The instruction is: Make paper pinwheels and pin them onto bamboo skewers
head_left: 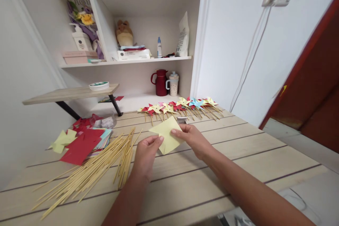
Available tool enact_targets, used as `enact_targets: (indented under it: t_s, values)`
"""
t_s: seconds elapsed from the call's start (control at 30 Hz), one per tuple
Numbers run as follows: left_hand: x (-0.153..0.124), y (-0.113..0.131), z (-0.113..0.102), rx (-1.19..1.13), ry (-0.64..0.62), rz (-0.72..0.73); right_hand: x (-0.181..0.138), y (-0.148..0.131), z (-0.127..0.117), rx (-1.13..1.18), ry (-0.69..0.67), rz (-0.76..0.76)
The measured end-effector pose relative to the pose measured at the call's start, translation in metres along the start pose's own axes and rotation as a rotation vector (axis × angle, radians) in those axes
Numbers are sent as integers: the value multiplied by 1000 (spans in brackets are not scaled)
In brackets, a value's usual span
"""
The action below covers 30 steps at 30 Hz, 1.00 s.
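A pale yellow square of paper [167,137] is held up over the table, turned so that its corners point up and down. My left hand [146,152] pinches its lower left edge, the thumb lying on top. On the right side, my right hand [192,137] grips the same sheet between thumb and fingers. A slit or crease seems to run in from the bottom corner. Left of my hands lies a loose pile of thin wooden sticks [87,169]. Behind the sheet, several finished paper pinwheels [182,104] on sticks lie in a row.
Red paper sheets [82,146], a yellow cut piece [63,140] and a clear plastic box [106,122] are at the left. A raised wooden stand [71,93] is behind them. A red jug [161,83] and a speckled cup [173,84] stand at the back under shelves.
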<state>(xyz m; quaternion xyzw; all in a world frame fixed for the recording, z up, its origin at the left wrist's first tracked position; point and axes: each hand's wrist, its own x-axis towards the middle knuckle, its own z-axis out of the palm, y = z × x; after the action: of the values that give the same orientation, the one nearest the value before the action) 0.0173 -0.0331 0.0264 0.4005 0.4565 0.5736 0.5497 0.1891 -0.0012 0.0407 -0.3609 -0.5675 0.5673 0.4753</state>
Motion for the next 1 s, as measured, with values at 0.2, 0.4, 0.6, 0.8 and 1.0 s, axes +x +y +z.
enact_targets:
  t_s: [0.2, 0.4, 0.6, 0.8, 1.0]
  values:
    - [-2, 1, 1, 26, 6, 14, 0, -1, 1, -5, -7, 34]
    - [-4, 3, 2, 81, 28, 47, 0, 0, 2, -16, -1, 36]
    - [-2, -1, 1, 39, -12, 32, 0, 0, 3, -16, 26, 49]
    - [-1, 0, 3, -69, 56, 40, 1, 3, 5, 1, 3, 31]
    - [3, 7, -4, -216, 249, 46, 2, 5, 2, -102, 148, -253]
